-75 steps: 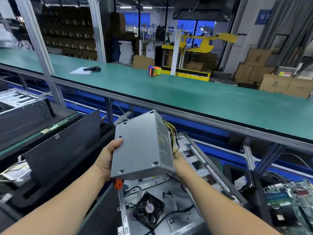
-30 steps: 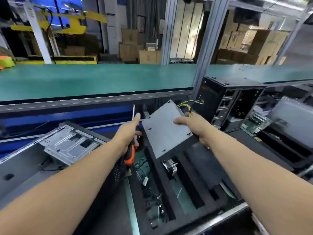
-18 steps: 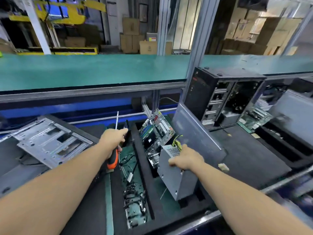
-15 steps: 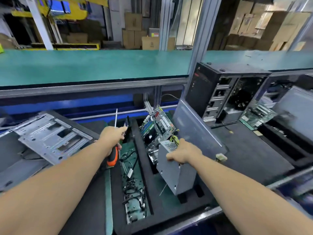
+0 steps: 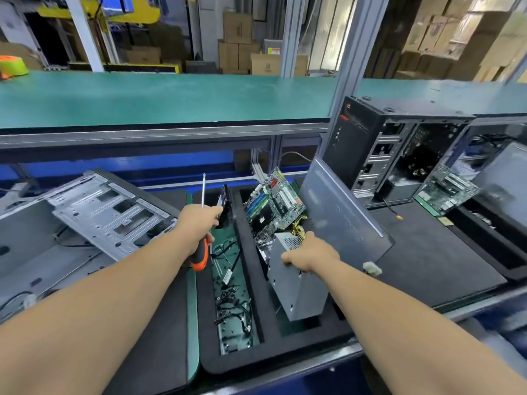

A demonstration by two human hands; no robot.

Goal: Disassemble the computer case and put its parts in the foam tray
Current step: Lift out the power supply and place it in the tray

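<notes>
1. Your right hand has carried the power supply from above the open computer case across to the foam tray, where half a second ago it stood slightly higher in its slot.
2. The grey metal box stands upright in the tray's right-hand compartment, its base apparently near or on the floor; contact is hidden.
3. Your right fingers curl over the box's top edge, gripping it; your left hand is clenched round the screwdriver, shaft pointing up.
4. Expect the supply to be heavy, rigid and sharp at its sheet-metal edges; its yellow cables trail loose behind. Hold the solid casing, never the wires.
5. Room is tight: the motherboard leans just behind the box, the side panel slants just beside your wrist, and a white connector lies near your forearm.
6. The cable compartment to the left is partly filled; open space lies upward, toward you.
</notes>
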